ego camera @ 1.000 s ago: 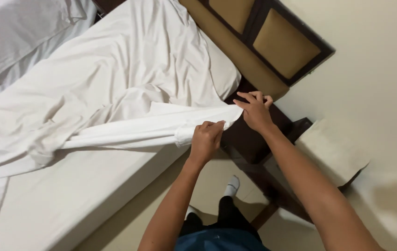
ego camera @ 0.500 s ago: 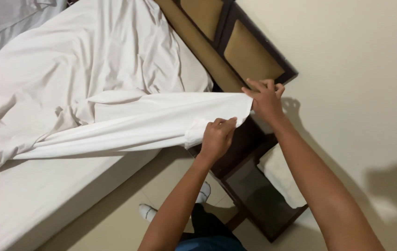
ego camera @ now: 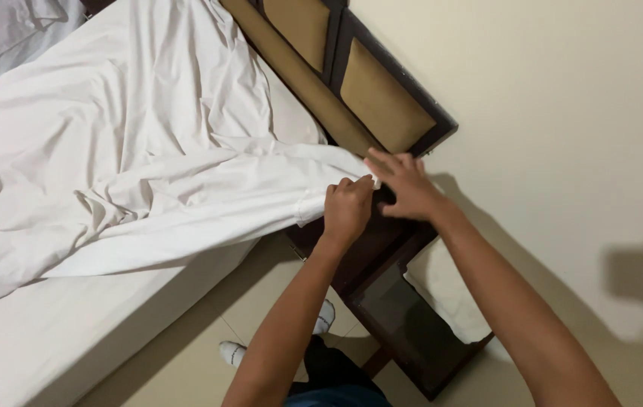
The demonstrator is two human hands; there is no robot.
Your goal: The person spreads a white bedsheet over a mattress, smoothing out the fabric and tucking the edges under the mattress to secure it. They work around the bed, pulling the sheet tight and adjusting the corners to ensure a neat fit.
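While the bed [ego camera: 50, 339] fills the left of the view, its mattress partly bare along the near edge, the sheet [ego camera: 133, 173] lies rumpled across it. One end of the sheet is drawn out into a long, narrowing band that runs off the bed's corner toward the hands. Behind that corner stands the dark headboard [ego camera: 381, 98] with tan padded panels, set against the cream wall [ego camera: 562, 113]. Below the hands is a dark nightstand [ego camera: 404, 316], with a white pillow [ego camera: 442, 290] wedged between it and the wall.

The work in hand looks like the gathering of the sheet's end. The band hangs clear of the mattress, pulled fairly taut over the gap between bed and nightstand.

The left hand [ego camera: 348, 207] is closed in a fist around the sheet's hem, knuckles up. The right hand [ego camera: 408, 185] sits just beside it, toward the wall, with its fingers stretched out and slightly spread over the very tip of the cloth. Its thumb is hidden, so it cannot be told whether this hand pinches the corner or only rests on it.

Any further handling seems to call for a sure hold from the right hand first, since only the left plainly has a firm grip. The pull must also stay even, because most of the sheet is bunched on the bed and could drag or snag at the headboard corner.

A white sock [ego camera: 235, 353] shows on the floor below.
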